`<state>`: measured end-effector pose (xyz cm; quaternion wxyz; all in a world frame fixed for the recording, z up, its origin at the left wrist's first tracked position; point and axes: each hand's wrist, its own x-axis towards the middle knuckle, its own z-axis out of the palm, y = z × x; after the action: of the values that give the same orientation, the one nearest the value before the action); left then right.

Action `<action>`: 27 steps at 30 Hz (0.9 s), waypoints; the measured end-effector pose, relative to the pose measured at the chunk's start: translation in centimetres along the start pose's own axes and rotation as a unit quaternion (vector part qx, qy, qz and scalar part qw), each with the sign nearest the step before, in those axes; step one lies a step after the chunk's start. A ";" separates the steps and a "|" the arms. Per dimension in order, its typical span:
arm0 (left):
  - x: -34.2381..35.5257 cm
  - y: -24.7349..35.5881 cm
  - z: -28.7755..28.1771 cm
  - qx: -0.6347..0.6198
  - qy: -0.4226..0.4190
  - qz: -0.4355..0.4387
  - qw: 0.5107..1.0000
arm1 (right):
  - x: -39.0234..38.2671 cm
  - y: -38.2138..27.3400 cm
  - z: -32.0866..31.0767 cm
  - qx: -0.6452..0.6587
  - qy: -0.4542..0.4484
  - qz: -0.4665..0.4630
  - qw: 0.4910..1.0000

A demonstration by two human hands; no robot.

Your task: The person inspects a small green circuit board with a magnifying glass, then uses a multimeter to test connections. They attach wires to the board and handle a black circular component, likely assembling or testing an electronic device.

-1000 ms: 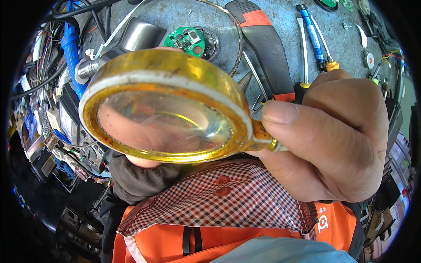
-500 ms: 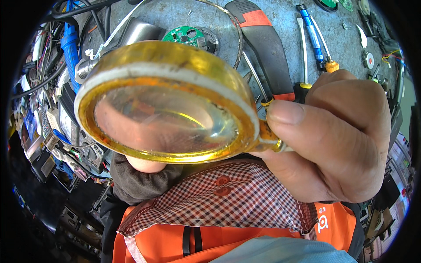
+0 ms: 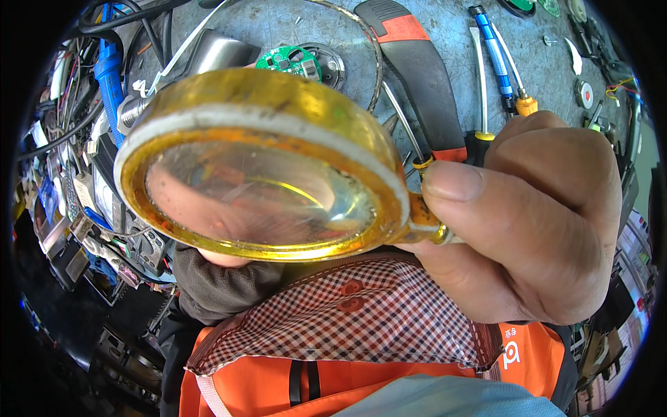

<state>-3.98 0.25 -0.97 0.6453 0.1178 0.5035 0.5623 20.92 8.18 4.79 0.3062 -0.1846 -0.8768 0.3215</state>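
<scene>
A round magnifying glass with a yellow rim, a white band and a clear lens fills the middle of the view, tilted. My right hand is closed on its short handle, thumb on top. Behind the glass is my left hand; a strip of wrist shows below the rim, coming out of a dark sleeve, and blurred skin shows through the lens. Its fingers are hidden. Just beyond the rim, a green round circuit board overlaps a grey metal ring part. What supports them is hidden.
A black-and-red handled tool lies on the blue-grey bench. Right of it are a flat-bladed screwdriver and a blue pen-like tool. Cables and loose parts crowd the left. A silver cylinder stands behind the glass.
The green board has turned and shifted slightly against the metal ring. The magnifying glass has moved a little left and down, still in my right hand.
</scene>
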 end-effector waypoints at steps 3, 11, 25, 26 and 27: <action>-0.1 -0.3 0.3 0.000 0.008 0.020 1.000 | 0.0 0.0 0.0 0.002 -0.002 0.002 1.000; -0.7 -0.5 0.9 0.011 0.021 0.049 0.998 | 0.0 -0.1 -0.2 0.006 -0.014 0.012 1.000; -1.2 -0.8 1.6 0.013 0.042 0.079 0.996 | 0.1 -0.2 -0.2 0.007 -0.018 0.016 1.000; -1.2 -0.8 1.6 0.012 0.043 0.080 0.996 | 0.1 -0.2 -0.2 0.008 -0.017 0.017 1.000; -1.1 -0.8 1.6 0.010 0.044 0.080 0.996 | 0.1 -0.2 -0.2 0.009 -0.016 0.018 1.000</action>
<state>-2.08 -0.27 -0.20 0.5739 0.1394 0.5264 0.6116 20.94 8.21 5.14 0.2874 -0.1925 -0.8754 0.3375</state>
